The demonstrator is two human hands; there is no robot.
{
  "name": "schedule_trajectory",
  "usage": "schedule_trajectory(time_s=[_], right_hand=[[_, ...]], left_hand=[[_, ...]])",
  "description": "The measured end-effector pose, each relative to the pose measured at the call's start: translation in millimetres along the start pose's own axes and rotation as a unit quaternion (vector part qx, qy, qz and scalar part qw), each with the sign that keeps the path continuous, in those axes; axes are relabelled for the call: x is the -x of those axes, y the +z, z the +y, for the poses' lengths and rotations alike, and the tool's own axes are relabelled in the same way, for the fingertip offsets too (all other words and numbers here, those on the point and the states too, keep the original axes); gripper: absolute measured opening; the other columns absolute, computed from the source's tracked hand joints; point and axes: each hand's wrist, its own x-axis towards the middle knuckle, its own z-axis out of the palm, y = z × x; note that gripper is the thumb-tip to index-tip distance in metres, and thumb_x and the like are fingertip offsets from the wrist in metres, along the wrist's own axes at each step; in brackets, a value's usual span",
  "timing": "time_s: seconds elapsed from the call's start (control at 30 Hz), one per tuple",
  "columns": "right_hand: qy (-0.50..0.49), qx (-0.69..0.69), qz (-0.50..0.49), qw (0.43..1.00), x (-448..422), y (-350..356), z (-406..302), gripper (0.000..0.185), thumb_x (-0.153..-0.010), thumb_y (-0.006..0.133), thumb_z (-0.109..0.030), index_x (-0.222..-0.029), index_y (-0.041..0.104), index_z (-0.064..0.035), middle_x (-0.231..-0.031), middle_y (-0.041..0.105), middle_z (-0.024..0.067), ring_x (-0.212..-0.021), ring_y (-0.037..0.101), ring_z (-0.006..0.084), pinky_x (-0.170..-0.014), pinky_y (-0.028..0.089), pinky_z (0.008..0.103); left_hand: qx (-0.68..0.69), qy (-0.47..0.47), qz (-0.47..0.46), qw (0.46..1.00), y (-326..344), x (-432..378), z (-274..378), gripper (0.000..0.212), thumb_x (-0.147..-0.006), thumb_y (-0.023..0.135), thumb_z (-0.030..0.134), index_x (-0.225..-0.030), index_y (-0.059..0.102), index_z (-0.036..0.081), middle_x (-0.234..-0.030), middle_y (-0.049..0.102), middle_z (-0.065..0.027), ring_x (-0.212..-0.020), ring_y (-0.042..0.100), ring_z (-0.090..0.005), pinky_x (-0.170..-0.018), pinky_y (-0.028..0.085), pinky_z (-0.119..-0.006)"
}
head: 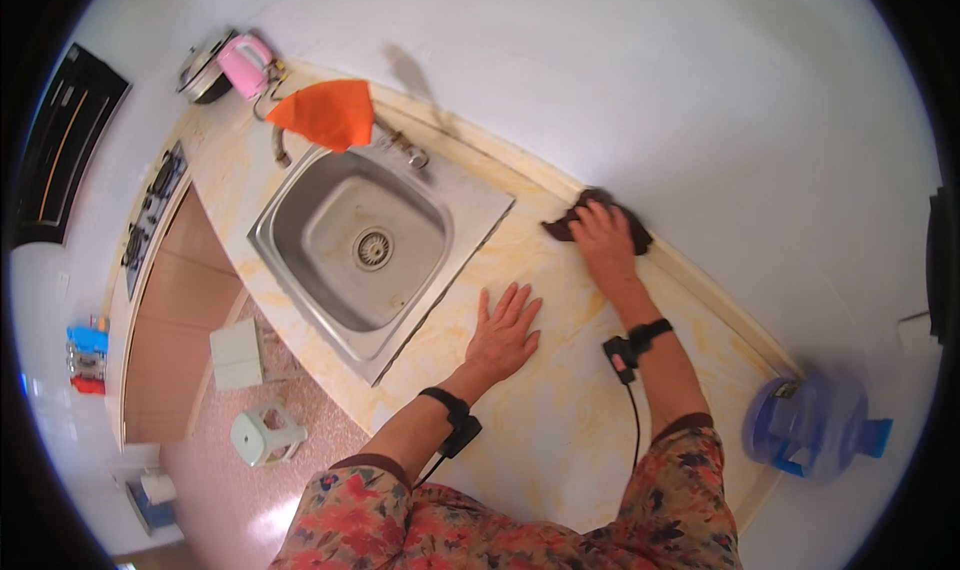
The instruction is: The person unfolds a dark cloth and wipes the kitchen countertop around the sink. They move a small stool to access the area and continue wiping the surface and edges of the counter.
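Observation:
My right hand [606,246] presses on a dark brown cloth [636,228] at the back of the marbled countertop [555,435], against the raised edge along the wall. Part of the cloth is hidden beneath my fingers. My left hand [504,334] rests flat on the counter with its fingers spread, holding nothing. Just left of it lies the rim of the stainless-steel sink [330,262], whose basin shows a round drain strainer [373,249]. Over the faucet [281,150] hangs an orange cloth [330,113], which hides much of the spout.
A blue water jug [806,427] stands at the counter's right end. Beyond the sink are a pink electric kettle [246,65], a pot [204,78] and a gas stove [154,213]. A plastic stool [266,433] stands on the floor. Cables trail from both wrist straps.

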Motion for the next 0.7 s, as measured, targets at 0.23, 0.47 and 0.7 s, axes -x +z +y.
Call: schedule_trajectory(time_s=[0.23,0.47,0.7], right_hand=[[0.063,0.037,-0.055,0.996,84,-81,38,0.024,-0.079,0.059,-0.007,-0.102,0.065,-0.0075,-0.121,0.060,0.0072,-0.123,0.049,0.0267,-0.102,0.037,0.0488],[0.253,0.165,-0.125,0.945,205,-158,67,0.031,-0.078,0.057,0.002,-0.106,0.064,-0.0089,-0.122,0.056,0.0079,-0.124,0.045,0.0308,-0.101,0.037,0.0488],[0.478,0.127,-0.100,0.863,276,-160,71,0.046,-0.078,0.059,0.006,-0.121,0.057,-0.0090,-0.130,0.051,0.0130,-0.129,0.040,0.0335,-0.103,0.037,0.0481]], left_hand=[[0.012,0.002,-0.002,1.000,-3,-1,2,0.051,-0.093,0.049,0.033,-0.139,0.041,0.011,-0.151,0.029,-0.0087,-0.144,0.019,-0.0248,-0.116,0.005,-0.056],[-0.020,0.011,0.005,1.000,-1,-3,2,0.051,-0.093,0.049,0.033,-0.139,0.042,0.011,-0.151,0.030,-0.0097,-0.143,0.019,-0.0261,-0.115,0.007,-0.058],[-0.013,0.005,0.015,1.000,6,-6,1,0.052,-0.090,0.053,0.031,-0.137,0.043,0.010,-0.151,0.030,-0.0099,-0.143,0.021,-0.0263,-0.114,0.008,-0.058]])
